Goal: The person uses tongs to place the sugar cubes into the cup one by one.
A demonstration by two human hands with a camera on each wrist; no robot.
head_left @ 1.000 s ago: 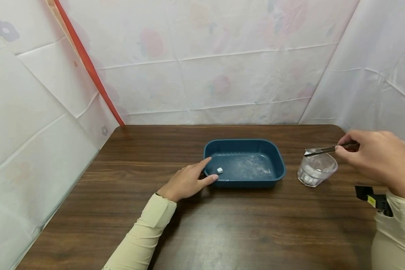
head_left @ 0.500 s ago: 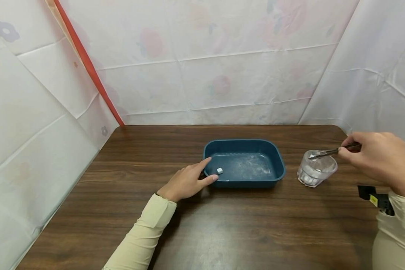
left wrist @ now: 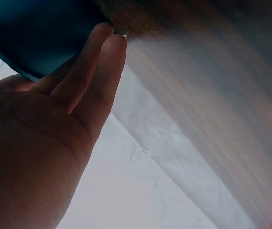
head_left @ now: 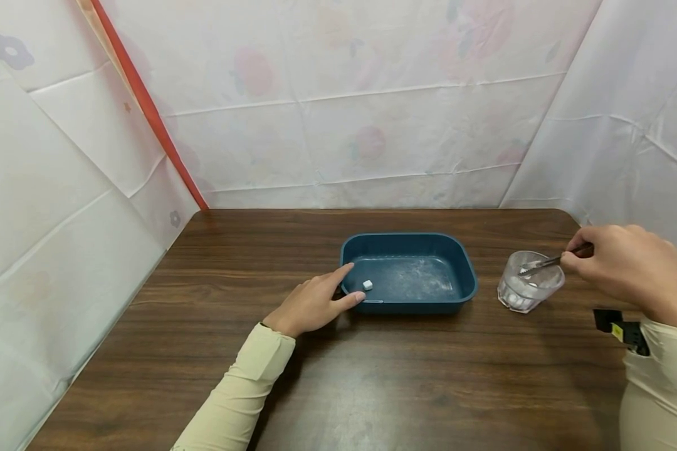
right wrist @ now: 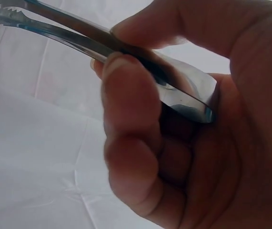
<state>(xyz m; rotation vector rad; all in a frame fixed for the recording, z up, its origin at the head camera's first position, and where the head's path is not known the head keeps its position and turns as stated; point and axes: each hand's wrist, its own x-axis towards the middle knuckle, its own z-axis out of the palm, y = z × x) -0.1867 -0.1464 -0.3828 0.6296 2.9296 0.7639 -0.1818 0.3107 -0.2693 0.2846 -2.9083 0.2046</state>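
My left hand [head_left: 310,305] rests at the left front corner of a dark blue rectangular tub [head_left: 471,285], thumb and forefinger on its rim. In the left wrist view, extended fingers [left wrist: 85,88] lie along the tub's outer wall. One small white cube [head_left: 368,285] sits on the tub floor near that hand. With my right hand [head_left: 634,266] I grip small metal tongs [head_left: 553,262], whose serrated tips reach into a clear faceted glass [head_left: 516,294] holding several white pieces. The right wrist view shows the tongs [right wrist: 69,38] between thumb and fingers, arms slightly apart.
The glass stands to the right of the tub on a brown wood-grain table [head_left: 417,382]. Pale printed sheets [head_left: 338,113] hang behind and on both sides, with a red strip [head_left: 152,113] at the left corner. A small black device [head_left: 626,332] is on my right wrist.
The tongs' tips have gone from over the glass's left rim down into the glass. My left hand and the tub have stayed put.
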